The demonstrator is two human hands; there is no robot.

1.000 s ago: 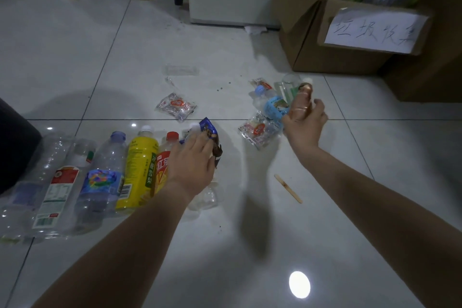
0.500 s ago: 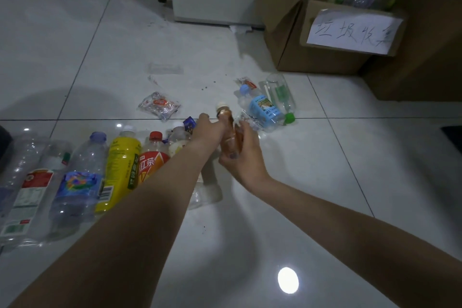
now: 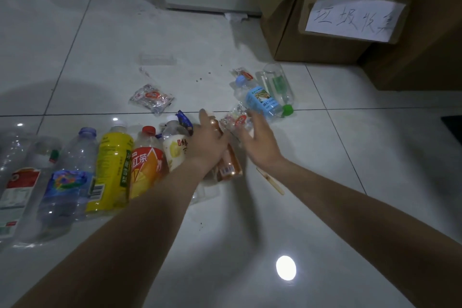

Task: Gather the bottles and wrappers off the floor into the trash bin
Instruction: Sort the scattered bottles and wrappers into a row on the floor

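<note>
My left hand grips a small orange-brown bottle by its upper part, low over the floor. A blue wrapper pokes out beside that hand; I cannot tell whether it is held. My right hand is spread with straight fingers, its tips over a red-and-clear wrapper. Just beyond lie a blue-labelled bottle, a clear bottle with a green cap and a small wrapper. The cardboard bin with a paper sign stands at the far right.
A row of bottles lies at the left: clear ones, a blue-labelled one, a yellow one, a red-tea one, a cream one. Another wrapper and a wooden stick lie on the tiles.
The orange-brown bottle passed from my right hand to my left. My right hand let go, opened and moved toward the red-and-clear wrapper.
</note>
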